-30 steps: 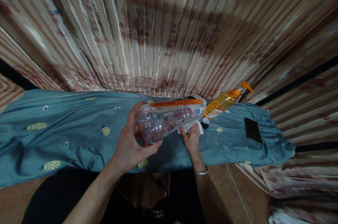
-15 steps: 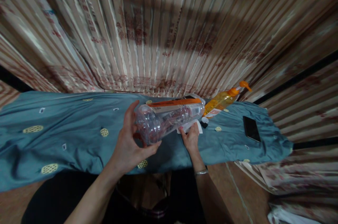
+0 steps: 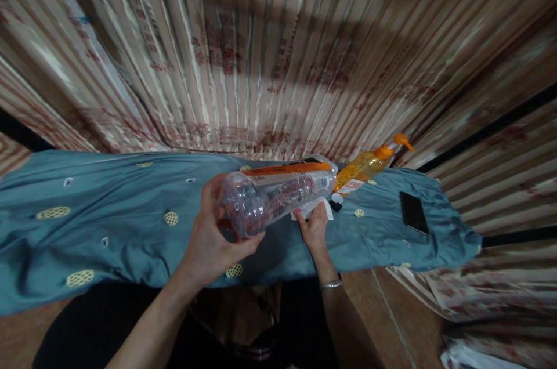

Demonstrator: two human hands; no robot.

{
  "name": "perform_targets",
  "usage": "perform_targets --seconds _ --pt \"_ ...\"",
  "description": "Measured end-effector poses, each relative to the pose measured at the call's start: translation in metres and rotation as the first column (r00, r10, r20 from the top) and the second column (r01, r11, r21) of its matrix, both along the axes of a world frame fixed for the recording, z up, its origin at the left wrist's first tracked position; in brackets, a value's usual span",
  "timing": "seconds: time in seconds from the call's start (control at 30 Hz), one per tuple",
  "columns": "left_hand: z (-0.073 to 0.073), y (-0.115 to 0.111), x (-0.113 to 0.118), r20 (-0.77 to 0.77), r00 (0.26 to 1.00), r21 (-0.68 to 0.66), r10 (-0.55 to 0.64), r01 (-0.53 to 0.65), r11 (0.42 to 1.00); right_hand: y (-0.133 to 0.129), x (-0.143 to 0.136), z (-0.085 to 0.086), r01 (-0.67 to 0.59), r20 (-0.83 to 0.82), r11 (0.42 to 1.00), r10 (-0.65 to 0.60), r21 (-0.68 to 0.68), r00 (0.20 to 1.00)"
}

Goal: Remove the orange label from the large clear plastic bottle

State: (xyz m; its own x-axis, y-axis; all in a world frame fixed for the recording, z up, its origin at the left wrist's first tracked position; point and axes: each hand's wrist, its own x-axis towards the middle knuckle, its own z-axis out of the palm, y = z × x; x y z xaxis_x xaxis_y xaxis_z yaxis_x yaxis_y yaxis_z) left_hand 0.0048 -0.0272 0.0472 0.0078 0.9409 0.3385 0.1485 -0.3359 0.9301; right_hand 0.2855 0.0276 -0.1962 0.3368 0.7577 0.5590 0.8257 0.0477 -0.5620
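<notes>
A large clear plastic bottle with an orange and black label lies tilted on its side in the air over the cloth. My left hand is closed around its left end, thumb below and fingers behind. Under the bottle's right part, my right hand pinches a white tissue; the bottle hides some of it. Just right of the tissue sit a small black and white cap-like object and an amber pump bottle with an orange pump top.
A teal cloth with yellow patterns covers the long narrow surface. A black phone rests toward its right end. Pleated striped curtains hang close behind, and dark bars run at both sides.
The left index finger, raised before, now lies curled against the bottle's end. Otherwise the bottle, the tissue and the right hand look almost the same.
</notes>
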Motion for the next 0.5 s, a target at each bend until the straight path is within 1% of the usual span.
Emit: perform_targets --seconds 0.17,0.37,0.5 --pt "0.0000 -0.0005 -0.0002 0.013 1.000 -0.006 -0.005 0.005 1.000 0.0001 0.0014 0.0013 -0.028 -0.009 1.000 0.029 0.008 1.000" --pt "0.0016 -0.0009 0.0001 0.008 1.000 -0.039 -0.022 0.022 0.999 -0.0005 0.0011 0.0010 -0.023 -0.013 1.000 0.023 -0.003 1.000" --pt "-0.0026 -0.0005 -0.0025 0.013 0.999 -0.054 -0.029 0.029 0.998 -0.0010 0.0009 0.0043 -0.029 -0.005 0.999 0.029 -0.027 1.000"
